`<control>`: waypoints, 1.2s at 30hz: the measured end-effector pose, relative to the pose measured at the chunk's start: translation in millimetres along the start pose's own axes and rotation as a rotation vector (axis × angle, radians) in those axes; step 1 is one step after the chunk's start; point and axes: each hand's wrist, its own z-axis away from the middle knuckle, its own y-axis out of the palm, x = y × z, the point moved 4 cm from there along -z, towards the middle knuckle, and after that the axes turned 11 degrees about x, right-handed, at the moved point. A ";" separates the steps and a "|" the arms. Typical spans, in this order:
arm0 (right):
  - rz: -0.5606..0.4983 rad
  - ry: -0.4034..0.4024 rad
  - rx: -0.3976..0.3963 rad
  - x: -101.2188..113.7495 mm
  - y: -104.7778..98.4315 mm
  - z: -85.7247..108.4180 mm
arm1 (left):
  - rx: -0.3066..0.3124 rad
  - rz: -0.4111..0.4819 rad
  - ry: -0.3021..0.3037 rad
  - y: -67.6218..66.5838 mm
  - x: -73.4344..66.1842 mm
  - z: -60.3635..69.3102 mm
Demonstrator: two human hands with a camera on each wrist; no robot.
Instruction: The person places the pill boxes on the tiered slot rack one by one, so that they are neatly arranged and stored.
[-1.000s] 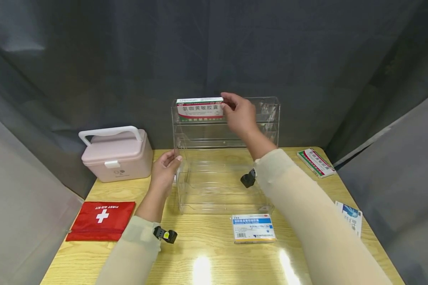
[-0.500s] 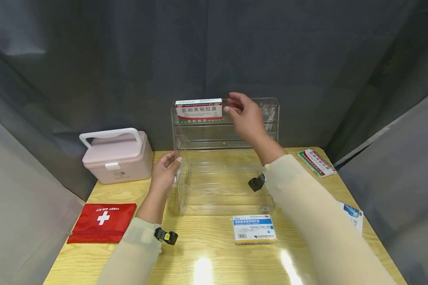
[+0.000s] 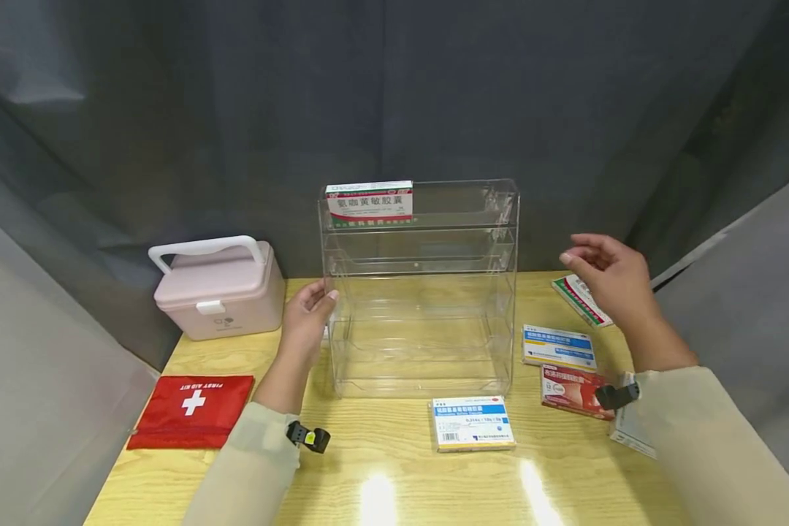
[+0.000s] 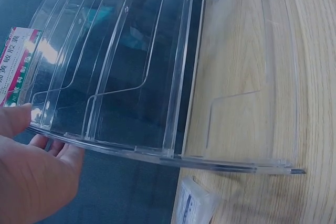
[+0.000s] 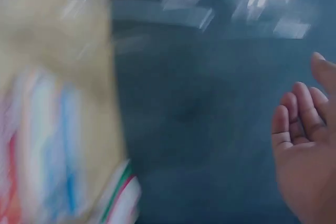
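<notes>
A clear plastic tiered rack (image 3: 421, 387) stands upright mid-table. My left hand (image 3: 305, 321) grips its left side panel, thumb on one face and fingers on the other, as the left wrist view shows with the hand (image 4: 39, 169). A white, red and green medicine box (image 3: 370, 206) stands in the left part of the top tier. Out to the right, my right hand (image 3: 614, 281) is in the air with loosely bent fingers and holds nothing. Behind and below it, partly covered, lies another red and green medicine box (image 3: 580, 301). The right wrist view is blurred.
Blue-white medicine boxes lie before the rack (image 3: 473, 424) and to its right (image 3: 559, 347). Beside them are a red medicine box (image 3: 572, 391) and a white box (image 3: 631, 427) partly under the sleeve. Left are a pink case (image 3: 220, 292) and a red first aid pouch (image 3: 191, 413).
My right hand has left the box on the top tier and swung right, over the boxes at the table's right. My left hand stays on the rack.
</notes>
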 end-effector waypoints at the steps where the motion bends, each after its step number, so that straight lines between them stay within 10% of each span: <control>1: 0.010 0.047 0.018 -20.0 -3.8 -0.1 | 0.000 -0.001 0.002 -0.8 -0.3 -0.2; 6: 0.038 0.281 0.084 -113.7 -14.2 -5.8 | -0.007 -0.005 -0.006 -5.0 -0.5 -0.3; 12: 0.098 0.430 0.116 -173.7 -18.8 -7.3 | -0.007 0.003 -0.004 -7.1 0.8 -0.1; 23: 0.293 0.473 0.182 -200.6 -24.0 1.7 | 0.025 -0.005 0.017 -2.4 -2.9 -1.4; 36: 0.266 0.541 0.284 -224.6 -15.6 -1.2 | 0.011 -0.014 0.006 -1.5 -3.0 -1.7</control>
